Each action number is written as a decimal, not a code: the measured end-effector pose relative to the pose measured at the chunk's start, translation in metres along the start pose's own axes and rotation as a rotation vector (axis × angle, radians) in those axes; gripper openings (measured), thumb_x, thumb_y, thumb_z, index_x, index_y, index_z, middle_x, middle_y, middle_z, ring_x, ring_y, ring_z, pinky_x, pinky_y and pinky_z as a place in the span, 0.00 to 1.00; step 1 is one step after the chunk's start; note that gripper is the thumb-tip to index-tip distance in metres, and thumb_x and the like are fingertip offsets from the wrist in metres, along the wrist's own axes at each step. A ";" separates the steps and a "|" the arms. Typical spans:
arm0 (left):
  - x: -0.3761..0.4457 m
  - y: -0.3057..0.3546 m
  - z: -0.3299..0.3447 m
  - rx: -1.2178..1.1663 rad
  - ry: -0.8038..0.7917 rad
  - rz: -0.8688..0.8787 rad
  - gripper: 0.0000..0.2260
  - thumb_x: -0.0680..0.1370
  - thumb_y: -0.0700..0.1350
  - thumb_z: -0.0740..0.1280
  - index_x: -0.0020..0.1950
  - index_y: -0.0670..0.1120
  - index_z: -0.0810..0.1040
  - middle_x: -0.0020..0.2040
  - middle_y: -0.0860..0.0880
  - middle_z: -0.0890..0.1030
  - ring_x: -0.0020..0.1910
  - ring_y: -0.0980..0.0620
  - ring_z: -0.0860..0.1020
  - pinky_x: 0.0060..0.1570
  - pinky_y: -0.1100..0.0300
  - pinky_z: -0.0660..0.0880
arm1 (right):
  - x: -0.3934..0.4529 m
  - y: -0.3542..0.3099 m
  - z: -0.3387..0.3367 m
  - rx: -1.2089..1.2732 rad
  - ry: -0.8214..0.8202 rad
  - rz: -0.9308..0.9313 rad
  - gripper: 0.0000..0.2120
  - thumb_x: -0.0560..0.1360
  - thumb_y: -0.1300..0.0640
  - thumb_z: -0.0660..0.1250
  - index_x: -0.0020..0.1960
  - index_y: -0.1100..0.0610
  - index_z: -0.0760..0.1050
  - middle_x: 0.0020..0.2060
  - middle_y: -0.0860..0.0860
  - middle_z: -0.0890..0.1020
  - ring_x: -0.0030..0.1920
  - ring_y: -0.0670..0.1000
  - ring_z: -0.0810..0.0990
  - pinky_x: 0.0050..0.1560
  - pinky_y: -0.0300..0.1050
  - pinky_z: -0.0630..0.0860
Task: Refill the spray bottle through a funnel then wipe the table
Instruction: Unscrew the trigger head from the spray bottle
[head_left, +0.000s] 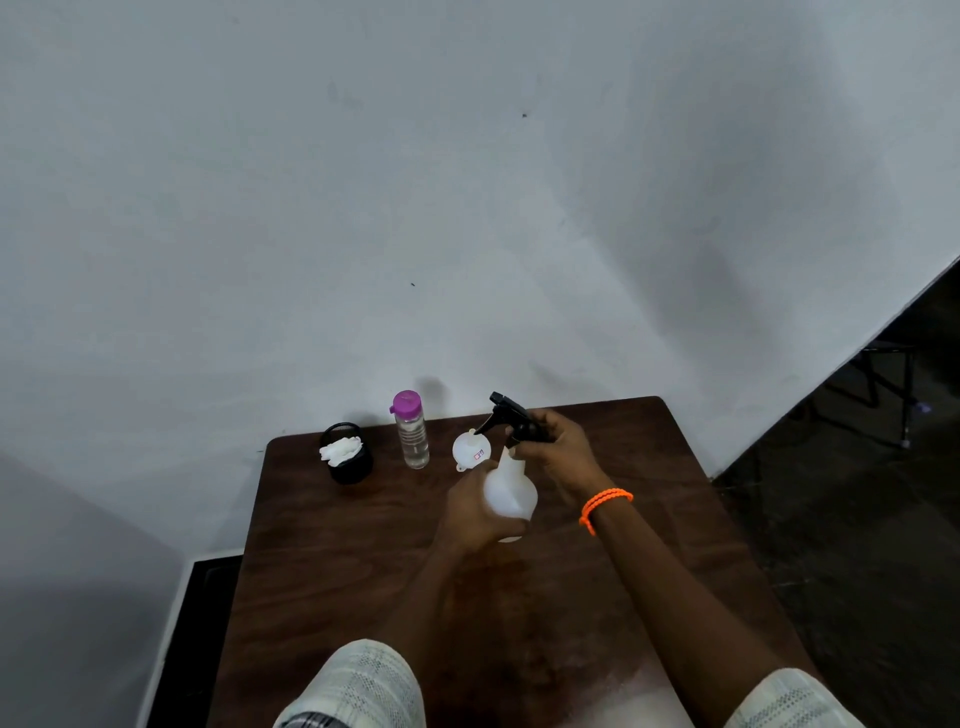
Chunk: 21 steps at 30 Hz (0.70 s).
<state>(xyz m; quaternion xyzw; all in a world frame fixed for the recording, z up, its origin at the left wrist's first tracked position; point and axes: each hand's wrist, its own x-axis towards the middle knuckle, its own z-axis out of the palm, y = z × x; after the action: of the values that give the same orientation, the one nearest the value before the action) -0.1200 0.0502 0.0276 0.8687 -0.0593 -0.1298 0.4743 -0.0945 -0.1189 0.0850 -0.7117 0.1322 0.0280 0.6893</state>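
A white translucent spray bottle (511, 491) is held over the middle of the brown table (363, 561). My left hand (475, 512) grips its round body from the left. My right hand (558, 447) grips the black trigger head (511, 415) at the bottle's neck. Just behind the bottle a white funnel (469, 450) lies on the table. A clear water bottle with a purple cap (412, 431) stands upright near the back edge.
A black cup (347, 460) holding white cloth or tissue stands at the table's back left. A white wall rises right behind the table. Dark floor and chair legs (883, 384) lie to the right. An orange bracelet (602, 506) circles my right wrist.
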 end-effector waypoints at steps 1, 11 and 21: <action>0.000 -0.001 0.000 -0.002 0.003 -0.002 0.43 0.60 0.51 0.84 0.72 0.49 0.71 0.60 0.59 0.72 0.60 0.58 0.71 0.57 0.62 0.71 | -0.001 0.000 0.000 0.009 -0.015 0.005 0.24 0.65 0.74 0.76 0.59 0.61 0.80 0.53 0.59 0.86 0.57 0.59 0.84 0.57 0.55 0.82; -0.006 -0.002 0.001 -0.021 0.007 0.010 0.41 0.61 0.50 0.84 0.71 0.49 0.71 0.60 0.58 0.72 0.59 0.57 0.72 0.55 0.62 0.72 | -0.008 0.001 0.001 0.060 0.003 0.005 0.22 0.66 0.72 0.76 0.59 0.61 0.81 0.52 0.59 0.86 0.55 0.59 0.85 0.57 0.54 0.82; -0.008 -0.005 -0.002 -0.017 0.014 0.013 0.39 0.61 0.50 0.84 0.69 0.51 0.73 0.57 0.61 0.73 0.56 0.59 0.74 0.45 0.75 0.67 | -0.008 -0.002 0.000 0.059 -0.034 -0.034 0.21 0.69 0.75 0.72 0.60 0.63 0.81 0.54 0.61 0.86 0.57 0.58 0.85 0.60 0.54 0.81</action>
<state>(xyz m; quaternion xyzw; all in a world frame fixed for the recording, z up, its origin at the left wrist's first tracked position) -0.1275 0.0566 0.0261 0.8652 -0.0604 -0.1213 0.4828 -0.1020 -0.1177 0.0890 -0.6926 0.1091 0.0243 0.7127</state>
